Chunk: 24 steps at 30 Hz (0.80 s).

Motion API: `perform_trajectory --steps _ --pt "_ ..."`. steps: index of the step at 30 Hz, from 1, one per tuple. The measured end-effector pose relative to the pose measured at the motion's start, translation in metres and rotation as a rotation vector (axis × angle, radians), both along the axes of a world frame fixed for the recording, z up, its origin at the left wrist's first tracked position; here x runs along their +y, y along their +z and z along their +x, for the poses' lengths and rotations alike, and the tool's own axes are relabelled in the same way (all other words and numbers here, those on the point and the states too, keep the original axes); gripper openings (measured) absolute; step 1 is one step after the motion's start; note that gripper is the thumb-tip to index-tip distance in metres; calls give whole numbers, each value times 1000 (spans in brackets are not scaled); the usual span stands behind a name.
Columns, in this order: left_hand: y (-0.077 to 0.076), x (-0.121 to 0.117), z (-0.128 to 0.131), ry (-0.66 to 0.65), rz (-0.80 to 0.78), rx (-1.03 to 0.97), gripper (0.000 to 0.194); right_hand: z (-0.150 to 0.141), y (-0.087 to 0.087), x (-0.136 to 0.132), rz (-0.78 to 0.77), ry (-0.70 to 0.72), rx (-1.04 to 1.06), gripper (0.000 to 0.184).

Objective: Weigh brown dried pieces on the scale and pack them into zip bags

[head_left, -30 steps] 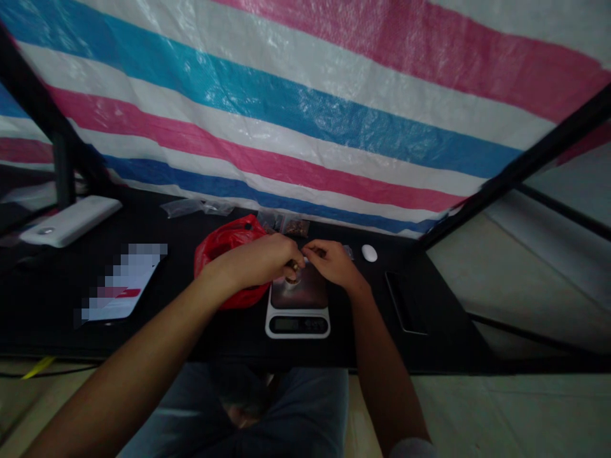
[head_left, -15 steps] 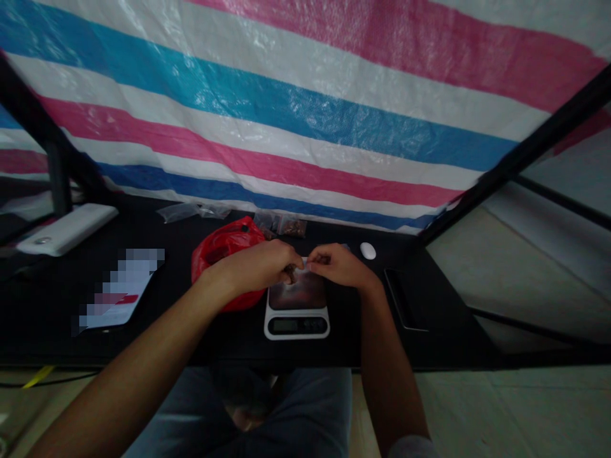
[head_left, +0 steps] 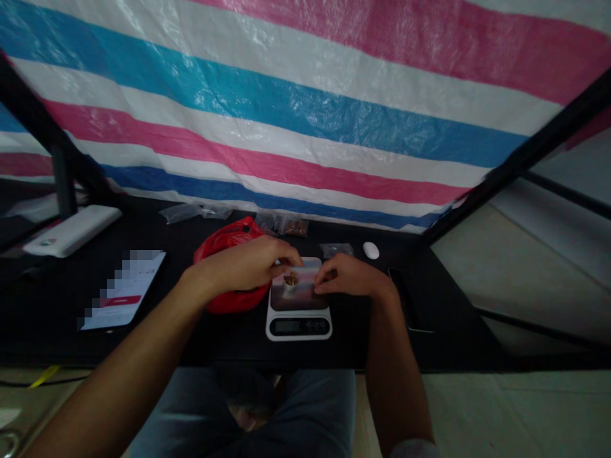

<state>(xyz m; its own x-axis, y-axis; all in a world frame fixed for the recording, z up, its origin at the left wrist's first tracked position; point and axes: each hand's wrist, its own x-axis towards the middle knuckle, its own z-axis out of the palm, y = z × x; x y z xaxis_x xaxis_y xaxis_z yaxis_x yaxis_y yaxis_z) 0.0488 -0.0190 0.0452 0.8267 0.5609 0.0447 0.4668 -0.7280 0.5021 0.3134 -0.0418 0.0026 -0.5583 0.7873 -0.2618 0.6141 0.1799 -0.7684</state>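
A small white cup [head_left: 289, 286] holding brown dried bits stands on the metal plate of the white kitchen scale [head_left: 298, 333]. My left hand [head_left: 255, 262] reaches over the plate's left side, its bent fingers apart behind and beside the cup; no held thing shows in them. Over the plate's right edge is my right hand [head_left: 347, 275], fingers loosely curled with a gap between thumb and forefinger, and I see nothing in it. A red plastic bag [head_left: 238, 300] lies left of the scale, partly hidden under my left hand and forearm.
Behind the scale lie a clear bag of brown bits [head_left: 294, 227], a clear bag [head_left: 335, 249] and a white mouse [head_left: 370, 250]. More clear bags [head_left: 184, 212] are at the back left. A tablet [head_left: 119, 299] and white box [head_left: 74, 230] sit left; a dark phone [head_left: 405, 296] sits right.
My hands have drawn apart; the right moved right and down. The left no longer covers the brown bits, and the cup now shows on the scale. A clear bag behind the right hand is uncovered.
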Motion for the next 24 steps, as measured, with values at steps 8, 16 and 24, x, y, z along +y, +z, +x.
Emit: perform_trajectory --steps 8,16,24 --pt "-36 14 -43 263 -113 353 23 -32 1 -1 322 -49 175 21" --pt "-45 5 -33 211 0 302 42 -39 -11 7 320 -225 212 21" --pt "-48 7 -35 217 -2 336 25 -40 -18 13 297 -233 189 21"
